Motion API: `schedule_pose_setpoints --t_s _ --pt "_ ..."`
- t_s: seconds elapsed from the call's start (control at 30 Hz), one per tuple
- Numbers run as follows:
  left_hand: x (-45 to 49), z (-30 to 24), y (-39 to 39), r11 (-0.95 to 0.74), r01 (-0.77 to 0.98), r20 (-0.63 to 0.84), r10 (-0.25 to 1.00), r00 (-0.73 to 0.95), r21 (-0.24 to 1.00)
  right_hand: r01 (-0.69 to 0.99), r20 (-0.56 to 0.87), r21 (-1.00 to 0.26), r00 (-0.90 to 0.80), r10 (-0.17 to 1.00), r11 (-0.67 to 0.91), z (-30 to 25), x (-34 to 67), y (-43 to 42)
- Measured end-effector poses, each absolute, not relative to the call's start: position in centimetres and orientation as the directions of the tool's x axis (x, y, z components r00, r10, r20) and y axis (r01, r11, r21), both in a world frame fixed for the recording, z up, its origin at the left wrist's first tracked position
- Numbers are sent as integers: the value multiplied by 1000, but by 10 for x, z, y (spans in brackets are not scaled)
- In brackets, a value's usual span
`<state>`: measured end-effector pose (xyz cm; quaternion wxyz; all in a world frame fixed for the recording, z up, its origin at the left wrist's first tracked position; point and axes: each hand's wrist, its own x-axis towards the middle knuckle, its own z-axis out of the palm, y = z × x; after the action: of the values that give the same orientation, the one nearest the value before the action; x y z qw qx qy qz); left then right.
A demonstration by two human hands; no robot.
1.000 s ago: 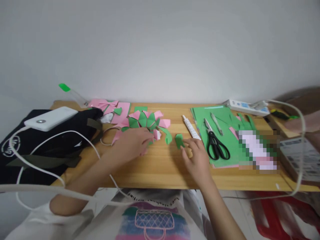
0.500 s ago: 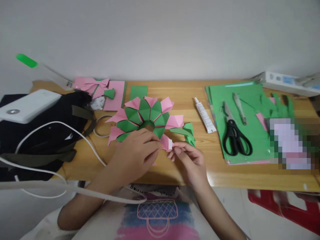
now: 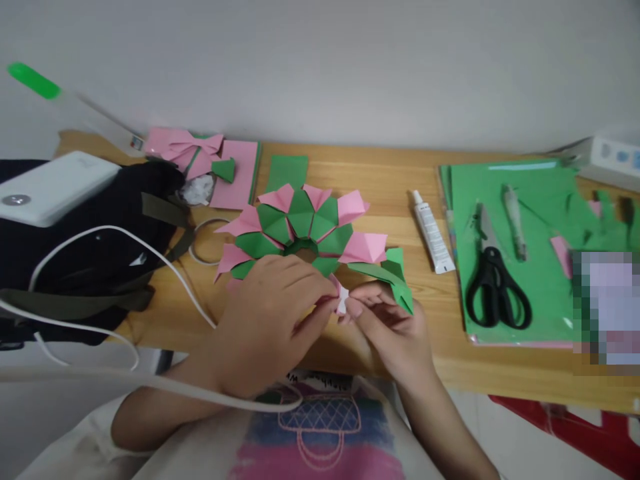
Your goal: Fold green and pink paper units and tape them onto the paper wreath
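A ring of folded green and pink paper pieces, a paper wreath (image 3: 300, 210), lies on the wooden table in front of me. At its near side my left hand (image 3: 280, 300) pinches a small pink paper flap (image 3: 343, 300) that shows a white patch. Opposite it, my right hand (image 3: 387, 317) grips the other edge of the same flap between thumb and fingers. Part of the ring's near side is hidden behind my left hand. A folded green paper piece (image 3: 397, 280) rests just beyond my right fingers.
Right of the wreath lies a white glue tube (image 3: 434, 233). Black-handled scissors (image 3: 497, 287) and a utility knife (image 3: 514, 220) rest on green paper sheets (image 3: 550, 313). A tape roll (image 3: 197, 257), pink paper (image 3: 240, 173), a black bag (image 3: 120, 267) and a white power bank (image 3: 60, 183) are at left. A white cable (image 3: 165, 283) loops nearby.
My left fingers have moved up to the white-patched flap, so both hands now pinch it close together. The camera view has shifted slightly.
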<state>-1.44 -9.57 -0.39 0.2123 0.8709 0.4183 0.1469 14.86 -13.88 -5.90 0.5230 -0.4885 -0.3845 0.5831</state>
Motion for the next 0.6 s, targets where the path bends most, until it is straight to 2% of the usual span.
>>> schedule_pose_setpoints --t_s 0.1,0.37,0.6 --pt "-14 0 -97 -549 695 73 806 588 464 -165 -145 -976 -10 989 -144 -56 148 -138" --pt "-15 6 -100 -572 734 24 794 607 365 -112 -104 -987 -112 988 -116 -55 150 -139" --pt "-17 6 -103 -602 726 65 783 619 331 51 -50 -998 -34 998 -48 -57 147 -148"
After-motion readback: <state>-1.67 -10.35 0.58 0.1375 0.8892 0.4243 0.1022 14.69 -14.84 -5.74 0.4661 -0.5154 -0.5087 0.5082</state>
